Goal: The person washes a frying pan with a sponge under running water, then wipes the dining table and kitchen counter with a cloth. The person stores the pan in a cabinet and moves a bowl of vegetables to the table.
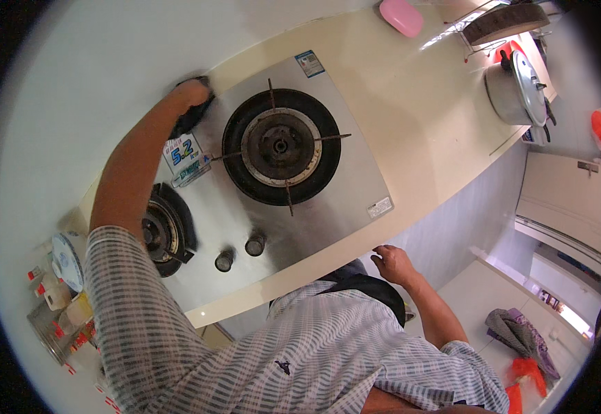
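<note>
My left hand (195, 93) reaches to the back edge of a steel two-burner gas hob (326, 207) and presses a dark cloth or pad (191, 120), blurred and partly under the hand, against the corner by the wall. Just below lies a printed sticker (184, 155) on the hob. The large burner (280, 146) with its black ring and pan support is right of that hand. My forearm partly covers the smaller burner (160, 233). Two knobs (255, 244) sit near the front. My right hand (396, 265) hangs by the counter's front edge, empty, fingers loosely bent.
A pink soap box (403, 17) lies at the counter's back. Farther right stand a lidded metal pot (515, 90) and a round wooden board (507, 23) in a wire rack. Left are a patterned lidded bowl (67, 261) and several containers. A cloth (520, 336) lies low at right.
</note>
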Available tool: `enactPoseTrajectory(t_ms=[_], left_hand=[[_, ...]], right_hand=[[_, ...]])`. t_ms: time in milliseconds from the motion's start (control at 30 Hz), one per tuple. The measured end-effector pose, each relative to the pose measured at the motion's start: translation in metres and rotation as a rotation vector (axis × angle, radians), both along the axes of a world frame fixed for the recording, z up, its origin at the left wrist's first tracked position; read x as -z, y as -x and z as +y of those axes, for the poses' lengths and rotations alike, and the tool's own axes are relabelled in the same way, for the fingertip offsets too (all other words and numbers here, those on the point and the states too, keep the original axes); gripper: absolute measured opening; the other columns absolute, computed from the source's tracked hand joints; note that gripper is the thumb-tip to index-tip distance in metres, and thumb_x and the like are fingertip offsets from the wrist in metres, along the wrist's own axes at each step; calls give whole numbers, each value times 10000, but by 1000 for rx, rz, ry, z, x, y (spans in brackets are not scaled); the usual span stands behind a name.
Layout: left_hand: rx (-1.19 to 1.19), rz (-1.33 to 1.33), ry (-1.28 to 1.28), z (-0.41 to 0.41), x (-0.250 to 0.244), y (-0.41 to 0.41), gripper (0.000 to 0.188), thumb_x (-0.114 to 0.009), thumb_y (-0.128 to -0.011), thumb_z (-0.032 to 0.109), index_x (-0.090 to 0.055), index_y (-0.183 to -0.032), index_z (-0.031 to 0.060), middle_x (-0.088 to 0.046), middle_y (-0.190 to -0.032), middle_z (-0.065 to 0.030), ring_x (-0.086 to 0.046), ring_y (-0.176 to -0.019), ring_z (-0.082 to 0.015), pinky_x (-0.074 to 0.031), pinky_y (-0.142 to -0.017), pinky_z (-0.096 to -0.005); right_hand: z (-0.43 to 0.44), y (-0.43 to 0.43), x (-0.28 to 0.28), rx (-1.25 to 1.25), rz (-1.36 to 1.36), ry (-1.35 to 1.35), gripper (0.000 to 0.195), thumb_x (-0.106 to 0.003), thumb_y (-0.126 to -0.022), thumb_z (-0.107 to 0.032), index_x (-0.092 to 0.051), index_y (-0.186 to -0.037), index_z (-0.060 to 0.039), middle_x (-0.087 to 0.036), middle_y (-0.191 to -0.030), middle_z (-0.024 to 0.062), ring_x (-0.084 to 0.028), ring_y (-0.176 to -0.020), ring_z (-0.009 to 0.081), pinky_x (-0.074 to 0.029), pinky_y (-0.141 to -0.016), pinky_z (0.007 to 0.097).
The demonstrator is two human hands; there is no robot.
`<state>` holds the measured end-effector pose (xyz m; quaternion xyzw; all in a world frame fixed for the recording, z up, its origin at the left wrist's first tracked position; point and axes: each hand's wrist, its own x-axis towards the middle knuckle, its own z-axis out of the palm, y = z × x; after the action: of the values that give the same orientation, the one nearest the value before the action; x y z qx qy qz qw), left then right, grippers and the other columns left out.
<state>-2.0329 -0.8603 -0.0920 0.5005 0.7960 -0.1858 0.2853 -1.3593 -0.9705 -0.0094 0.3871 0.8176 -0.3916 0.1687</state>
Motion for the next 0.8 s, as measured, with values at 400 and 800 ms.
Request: enactPoseTrajectory(t_ms=[400, 800], left_hand=[[-32, -94, -165, 140, -91, -153, 356, -572, -842, 141, -671, -1115, -64, -563, -1253, -331, -531, -1186, -473, -366, -914, -618], [-101, -97, -330, 207, -72, -208, 256, -605, -830, 86, -671, -895, -153, -648, -1046, -320, -624, -991, -480, -375, -881, -768]], right_hand=[[25, -17, 5, 54, 60, -45, 202, -625, -860, -160, -674, -1003, -27, -679, -901, 207, -643, -828, 419, -532, -740, 483], [129, -6, -53, -145, 288, 93, 203, -659, -878, -147, -672, -1038, -23, -693, -885, 182, -677, -801, 361, -557, -709, 422]])
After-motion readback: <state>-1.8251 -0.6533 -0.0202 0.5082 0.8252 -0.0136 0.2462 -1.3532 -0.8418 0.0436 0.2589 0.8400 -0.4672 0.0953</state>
